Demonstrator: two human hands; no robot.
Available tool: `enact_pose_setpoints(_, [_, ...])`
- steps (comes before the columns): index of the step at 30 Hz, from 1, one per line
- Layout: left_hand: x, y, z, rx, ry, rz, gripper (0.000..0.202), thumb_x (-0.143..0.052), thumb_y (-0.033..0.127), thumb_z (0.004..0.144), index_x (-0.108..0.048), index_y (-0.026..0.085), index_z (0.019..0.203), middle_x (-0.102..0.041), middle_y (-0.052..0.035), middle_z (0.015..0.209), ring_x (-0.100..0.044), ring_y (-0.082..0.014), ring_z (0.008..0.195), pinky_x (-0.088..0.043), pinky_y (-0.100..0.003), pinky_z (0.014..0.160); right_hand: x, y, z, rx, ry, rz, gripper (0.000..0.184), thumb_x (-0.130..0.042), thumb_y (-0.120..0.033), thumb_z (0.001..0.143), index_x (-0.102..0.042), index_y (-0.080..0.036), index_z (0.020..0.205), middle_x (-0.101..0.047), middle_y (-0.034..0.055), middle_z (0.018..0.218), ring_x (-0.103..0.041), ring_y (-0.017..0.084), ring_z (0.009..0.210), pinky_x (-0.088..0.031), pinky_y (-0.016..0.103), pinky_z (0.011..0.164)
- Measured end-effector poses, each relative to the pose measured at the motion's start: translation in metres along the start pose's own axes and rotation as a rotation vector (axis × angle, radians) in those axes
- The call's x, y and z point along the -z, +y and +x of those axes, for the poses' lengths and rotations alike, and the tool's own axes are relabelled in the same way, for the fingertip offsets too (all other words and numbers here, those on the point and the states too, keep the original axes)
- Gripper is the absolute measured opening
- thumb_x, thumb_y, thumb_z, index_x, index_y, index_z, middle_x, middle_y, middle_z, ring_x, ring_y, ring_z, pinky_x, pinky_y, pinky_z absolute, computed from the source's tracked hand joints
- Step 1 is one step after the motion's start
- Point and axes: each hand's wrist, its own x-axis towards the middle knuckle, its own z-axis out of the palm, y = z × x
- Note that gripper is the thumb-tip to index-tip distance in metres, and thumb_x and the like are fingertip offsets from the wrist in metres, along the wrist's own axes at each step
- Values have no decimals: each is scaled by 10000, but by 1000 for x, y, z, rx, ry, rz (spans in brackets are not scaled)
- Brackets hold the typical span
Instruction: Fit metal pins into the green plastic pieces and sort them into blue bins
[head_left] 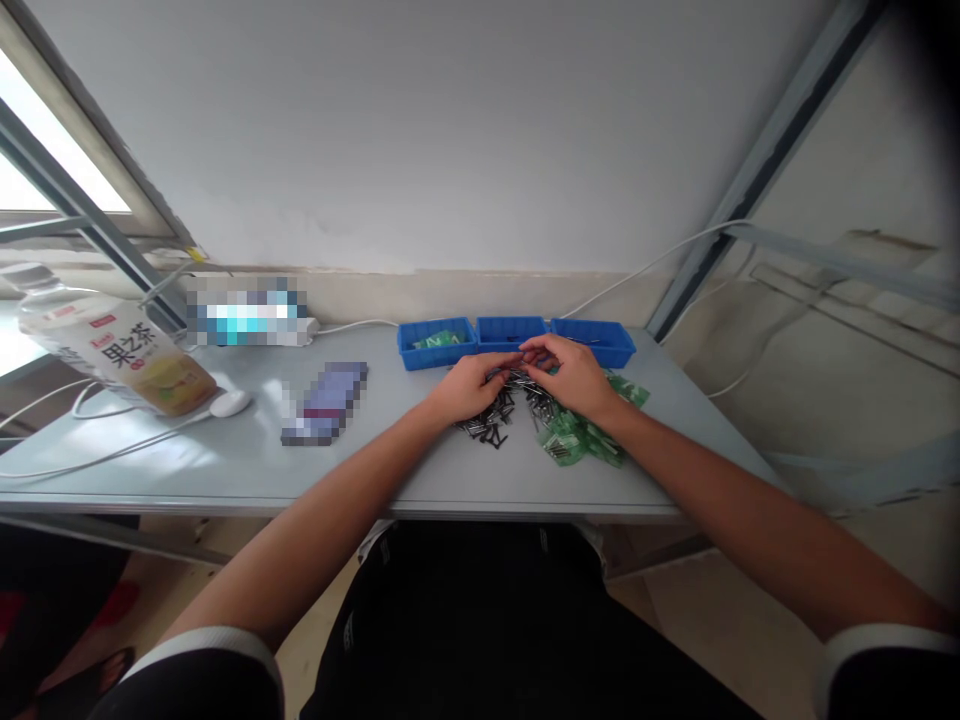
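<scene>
My left hand (471,387) and my right hand (571,375) meet fingertip to fingertip over a heap of small dark metal pins (501,412) on the grey table (225,460). Both hands are pinched shut, and a small part seems held between them; it is too small to name. A pile of small green pieces (581,440) lies under and beside my right wrist. Just behind the hands stand three blue trays (517,338) in a row; the left one holds green pieces.
A tea bottle (112,350) lies on its side at the far left beside a white mouse-like object (231,403) and white cables. A blurred flat item (326,403) and a blurred box (247,312) sit mid-left. Wall behind; metal frame post at right.
</scene>
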Motion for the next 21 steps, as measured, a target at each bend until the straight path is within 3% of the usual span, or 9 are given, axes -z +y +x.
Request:
enact_pose_setpoints(3, [-1,-1,2,-3,47,-76,398,-527,236,1026,-729,206,1367,-740,-75,1393,-698,-265,1300,-526,-418,1165,-2,2,-1,6,-13,79,331,-746,-273,897,-705,-226,1223,-727,76,1053,-732,218,893,-671,362,770])
enact_pose_setpoints(6, [0,0,2,67,116,-108,359,-591,287,1019,-736,212,1339,-758,-86,1353,-715,-273,1268,-571,-412,1103,-3,1,-1,11,-42,111,431,-782,-331,890,-665,-240,1295,-698,98,1134,-738,236,928,-681,375,754])
enact_pose_setpoints(9, [2,2,2,145,214,-136,362,-673,290,974,-719,200,1322,-768,-100,1305,-767,-254,1138,-621,-374,986,-2,-2,-2,13,-43,69,461,-765,-363,916,-632,-248,1343,-694,113,1176,-744,260,968,-671,381,724])
enact_pose_setpoints(12, [3,1,3,173,277,-190,335,-662,183,938,-714,182,1269,-773,-94,1254,-795,-204,988,-632,-337,918,0,-5,-2,32,-40,26,422,-719,-359,953,-623,-251,1350,-697,107,1164,-740,257,972,-656,369,705])
enact_pose_setpoints(17, [2,-4,4,189,267,-126,185,-681,170,901,-788,202,1049,-820,-44,1088,-778,-197,940,-621,-355,924,2,-7,-2,54,6,26,376,-691,-329,969,-639,-253,1334,-687,100,1148,-727,249,969,-646,352,683])
enact_pose_setpoints(21, [3,-1,4,170,202,-80,168,-671,152,886,-803,213,970,-831,-19,1040,-765,-197,958,-599,-352,932,4,-6,0,117,29,0,278,-662,-291,985,-700,-261,1259,-694,117,1248,-717,271,1065,-654,411,792])
